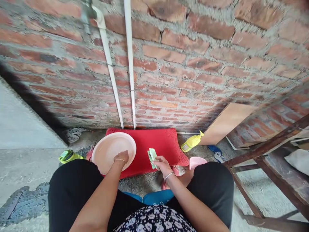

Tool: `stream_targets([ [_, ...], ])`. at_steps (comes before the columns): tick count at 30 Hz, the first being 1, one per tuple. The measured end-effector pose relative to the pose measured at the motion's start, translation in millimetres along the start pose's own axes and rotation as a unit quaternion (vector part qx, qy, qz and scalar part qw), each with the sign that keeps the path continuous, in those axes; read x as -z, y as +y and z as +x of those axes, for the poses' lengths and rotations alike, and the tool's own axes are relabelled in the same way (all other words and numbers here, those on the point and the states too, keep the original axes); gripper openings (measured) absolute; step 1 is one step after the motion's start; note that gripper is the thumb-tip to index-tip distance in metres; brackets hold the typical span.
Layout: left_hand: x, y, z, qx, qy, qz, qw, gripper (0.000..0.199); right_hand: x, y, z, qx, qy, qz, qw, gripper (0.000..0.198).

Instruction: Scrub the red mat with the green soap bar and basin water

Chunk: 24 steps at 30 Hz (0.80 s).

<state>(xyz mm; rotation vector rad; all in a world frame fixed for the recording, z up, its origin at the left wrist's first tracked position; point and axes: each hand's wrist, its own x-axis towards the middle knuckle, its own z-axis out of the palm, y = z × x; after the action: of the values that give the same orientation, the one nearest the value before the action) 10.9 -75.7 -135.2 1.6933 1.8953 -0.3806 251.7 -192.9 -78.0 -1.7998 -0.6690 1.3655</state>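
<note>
My right hand (162, 163) grips a scrub brush (153, 157) with a pale green back and green bristles. The brush is tilted on edge over a red mat (158, 140) spread on the floor by the wall. My left hand (122, 157) is inside a wide pale pink basin (98, 146), its fingers curled closed near the right side. What those fingers hold, if anything, is hidden from view. The basin rests over the left part of the mat.
A yellow pump bottle (192, 141) lies tilted right of the mat. Nearby are a pink container (197, 161) and blue slippers (216, 153). A yellow-green bottle (70, 156) and a grey rag (74, 134) lie left. White pipes (131, 74) run down the brick wall (169, 64). A frame (263, 149) stands right.
</note>
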Motion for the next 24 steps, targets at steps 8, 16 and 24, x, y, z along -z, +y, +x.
stream_targets([
  [8,13,-1,-9,-0.027,-0.008,-0.021,0.999,0.058,-2,22,-14,0.001,-0.006,-0.04,0.999,0.047],
  [16,8,4,-5,-0.023,-0.024,-0.04,0.999,0.058,8,28,-12,0.004,-0.023,-0.053,0.998,0.046],
  [24,-10,4,4,0.025,-0.014,-0.04,0.999,0.054,11,36,24,0.001,-0.002,-0.066,0.998,0.045],
])
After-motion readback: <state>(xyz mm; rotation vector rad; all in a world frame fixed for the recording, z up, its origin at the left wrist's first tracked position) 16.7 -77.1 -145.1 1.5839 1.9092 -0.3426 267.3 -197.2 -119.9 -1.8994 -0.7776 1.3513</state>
